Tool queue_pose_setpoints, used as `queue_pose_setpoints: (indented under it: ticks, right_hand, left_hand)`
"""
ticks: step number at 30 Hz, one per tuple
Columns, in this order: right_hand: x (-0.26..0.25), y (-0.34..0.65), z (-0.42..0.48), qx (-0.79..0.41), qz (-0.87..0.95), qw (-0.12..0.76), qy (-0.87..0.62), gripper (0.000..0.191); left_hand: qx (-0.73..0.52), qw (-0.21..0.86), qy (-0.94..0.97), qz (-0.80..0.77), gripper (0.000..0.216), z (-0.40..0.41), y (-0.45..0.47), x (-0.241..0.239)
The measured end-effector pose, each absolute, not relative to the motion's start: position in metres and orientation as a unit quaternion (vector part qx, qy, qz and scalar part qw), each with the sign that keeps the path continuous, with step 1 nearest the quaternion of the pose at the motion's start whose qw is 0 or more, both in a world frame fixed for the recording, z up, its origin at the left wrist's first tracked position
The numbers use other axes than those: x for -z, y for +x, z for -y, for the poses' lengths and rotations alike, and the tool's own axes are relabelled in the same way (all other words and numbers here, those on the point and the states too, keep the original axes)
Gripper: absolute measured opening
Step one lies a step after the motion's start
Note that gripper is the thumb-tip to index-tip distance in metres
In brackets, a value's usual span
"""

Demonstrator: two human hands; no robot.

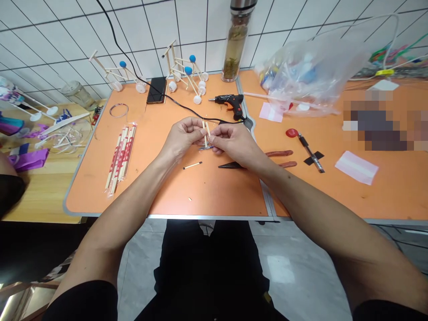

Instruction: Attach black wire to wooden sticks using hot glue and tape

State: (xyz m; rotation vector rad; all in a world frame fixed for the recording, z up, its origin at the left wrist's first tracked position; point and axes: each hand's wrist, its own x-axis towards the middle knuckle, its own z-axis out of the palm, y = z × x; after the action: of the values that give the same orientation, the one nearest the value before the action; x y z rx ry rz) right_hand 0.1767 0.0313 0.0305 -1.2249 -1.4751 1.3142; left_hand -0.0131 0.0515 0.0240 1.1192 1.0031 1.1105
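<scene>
My left hand (185,137) pinches a short pale wooden stick (204,137) upright between thumb and fingertips. My right hand (231,141) is closed on a second short wooden stick (207,129), which leans against or close beside the first. Just under the fingertips lies a small shiny thing (205,147), mostly covered by the hands. A short stick with dark ends (193,165) lies nearer the table edge. Pliers with red-brown handles (281,154) rest partly beneath my right forearm, their dark jaws pointing left.
Behind the hands are a black glue gun (230,104), a phone (156,90) and stick frames with blue balls (188,70). Wrapped chopsticks (122,156) lie left. A bottle (234,49), a plastic bag (307,76) and a pen (310,151) are right. A cable (180,106) crosses the table.
</scene>
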Motion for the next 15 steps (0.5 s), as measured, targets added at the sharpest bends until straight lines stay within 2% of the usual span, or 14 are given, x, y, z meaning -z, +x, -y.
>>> queue_pose_setpoints:
  ticks: [15]
  right_hand:
    - [-0.0317,0.18,-0.0362,-0.499,0.601,0.379,-0.496,0.016]
  left_hand:
    - [-0.499,0.565,0.476,-0.452,0.043,-0.0491,-0.01,-0.0233]
